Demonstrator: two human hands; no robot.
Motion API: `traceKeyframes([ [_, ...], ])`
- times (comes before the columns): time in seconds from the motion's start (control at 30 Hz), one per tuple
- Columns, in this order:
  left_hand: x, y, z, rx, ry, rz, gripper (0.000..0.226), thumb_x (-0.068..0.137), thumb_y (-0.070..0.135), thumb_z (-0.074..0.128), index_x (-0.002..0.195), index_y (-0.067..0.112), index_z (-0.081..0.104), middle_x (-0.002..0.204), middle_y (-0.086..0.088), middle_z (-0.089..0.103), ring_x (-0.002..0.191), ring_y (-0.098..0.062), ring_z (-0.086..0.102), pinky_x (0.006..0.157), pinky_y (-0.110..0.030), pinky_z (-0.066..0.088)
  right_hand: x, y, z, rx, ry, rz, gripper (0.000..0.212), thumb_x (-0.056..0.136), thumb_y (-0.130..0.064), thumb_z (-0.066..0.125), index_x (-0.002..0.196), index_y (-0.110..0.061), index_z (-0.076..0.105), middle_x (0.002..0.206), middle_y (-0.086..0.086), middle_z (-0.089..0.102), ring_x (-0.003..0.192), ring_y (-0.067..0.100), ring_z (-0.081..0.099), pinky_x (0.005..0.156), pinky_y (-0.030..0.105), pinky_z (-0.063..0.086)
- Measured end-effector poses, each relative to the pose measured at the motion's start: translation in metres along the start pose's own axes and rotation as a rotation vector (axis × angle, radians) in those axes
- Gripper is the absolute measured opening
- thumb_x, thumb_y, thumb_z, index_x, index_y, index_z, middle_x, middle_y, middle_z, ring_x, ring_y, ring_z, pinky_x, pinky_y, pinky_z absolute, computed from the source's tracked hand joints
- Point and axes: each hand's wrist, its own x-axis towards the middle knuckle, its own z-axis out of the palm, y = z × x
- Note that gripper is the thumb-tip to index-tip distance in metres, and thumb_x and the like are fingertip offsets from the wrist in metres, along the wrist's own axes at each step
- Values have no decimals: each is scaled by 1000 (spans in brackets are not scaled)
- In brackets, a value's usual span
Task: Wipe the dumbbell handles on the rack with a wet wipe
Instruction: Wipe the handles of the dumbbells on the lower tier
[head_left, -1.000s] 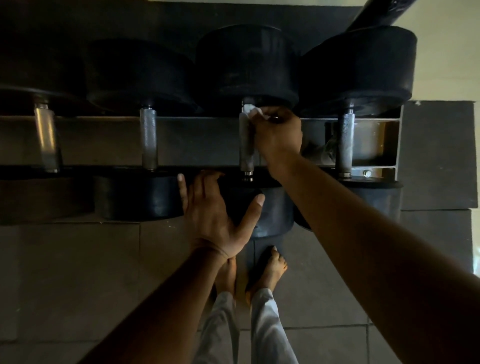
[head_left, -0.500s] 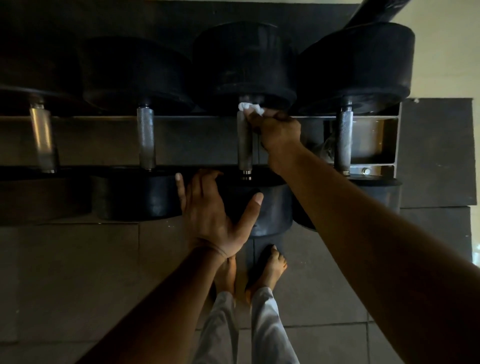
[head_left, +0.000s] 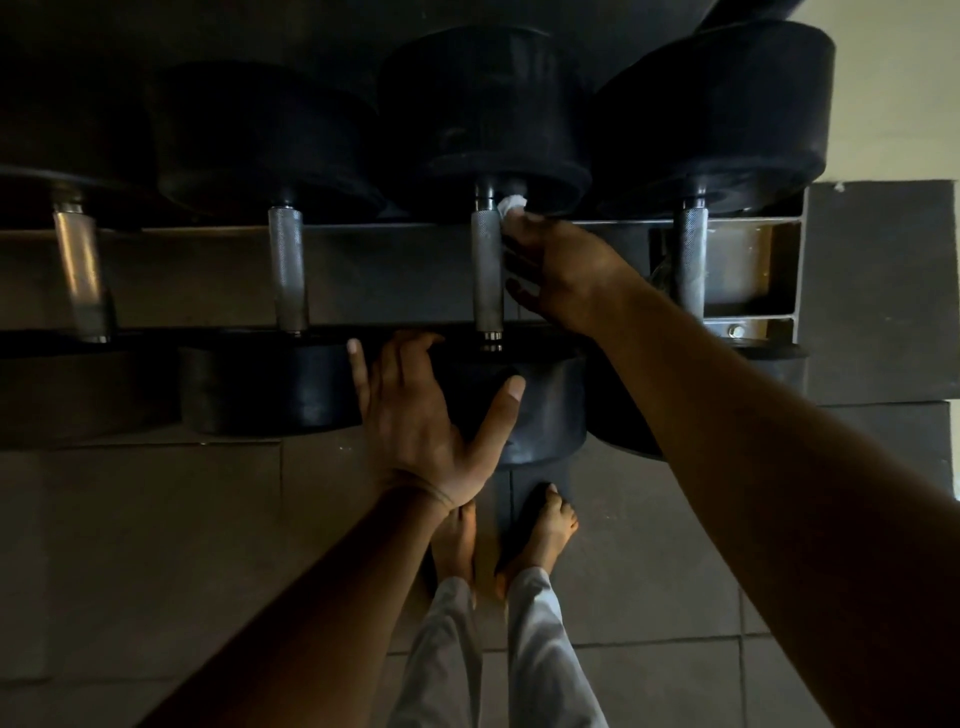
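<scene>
Several black dumbbells with knurled steel handles lie side by side on a dark rack (head_left: 395, 283). My right hand (head_left: 558, 270) is beside the third handle (head_left: 487, 270), on its right, and holds a white wet wipe (head_left: 511, 202) against the handle's far end by the big weight head. The fingers curl round the wipe. My left hand (head_left: 421, 415) rests flat with fingers spread on the near black head (head_left: 545, 410) of that same dumbbell. Two more handles (head_left: 287, 265) stand to the left and one handle (head_left: 690, 260) to the right.
Grey floor tiles (head_left: 156, 545) lie below the rack, with my two bare feet (head_left: 540, 530) and light trouser legs close to it. The rack's metal end frame (head_left: 779, 270) is at the right, beside a dark mat and a pale wall.
My right hand slid with the wipe from the middle of the third handle up to its far end and came off to the handle's right side. The left hand stayed put.
</scene>
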Motion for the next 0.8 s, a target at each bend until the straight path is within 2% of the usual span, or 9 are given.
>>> traceKeyframes([
  [0.17, 0, -1, 0, 0, -2, 7, 80, 88, 75, 55, 128, 6, 60, 129, -8, 64, 135, -27, 56, 131, -60, 8, 4, -3, 0, -35, -6, 18, 15, 95, -35, 71, 107, -26, 71, 100, -8, 76, 99, 10, 71, 92, 34, 53],
  [0.3, 0, 1, 0, -4, 5, 0, 79, 88, 74, 56, 127, 5, 60, 129, -7, 64, 136, -26, 55, 132, -59, 7, 2, 3, -8, -134, -5, 76, 23, 94, -34, 74, 114, -24, 70, 112, -6, 74, 106, 12, 69, 85, 32, 56],
  [0.37, 0, 1, 0, -10, 7, 0, 79, 88, 74, 55, 127, 5, 60, 128, -7, 64, 135, -26, 56, 132, -57, 6, 0, 4, -13, -220, -13, 84, 18, 94, -29, 73, 111, -24, 71, 111, -6, 73, 105, 12, 67, 87, 33, 56],
  [0.53, 0, 0, 0, -3, 12, 10, 79, 89, 74, 55, 127, 5, 60, 126, -8, 64, 133, -27, 57, 133, -56, 5, 0, 4, -20, -500, -53, 62, 10, 96, -30, 71, 103, -24, 72, 114, 0, 73, 106, 14, 67, 100, 39, 54],
  [0.7, 0, 0, 1, 7, 12, 15, 82, 89, 76, 52, 128, 3, 59, 127, -9, 64, 133, -29, 56, 133, -56, 5, -9, -2, -26, -879, -143, -54, 36, 97, -29, 69, 128, -12, 68, 123, 3, 66, 114, 19, 62, 107, 42, 51],
  [0.8, 0, 0, 1, 12, 20, 18, 82, 90, 75, 52, 128, 3, 59, 127, -10, 64, 133, -30, 57, 133, -57, 7, -15, -6, -25, -1129, -181, -93, 20, 92, -33, 74, 107, -20, 74, 116, 3, 70, 107, 20, 65, 99, 38, 54],
])
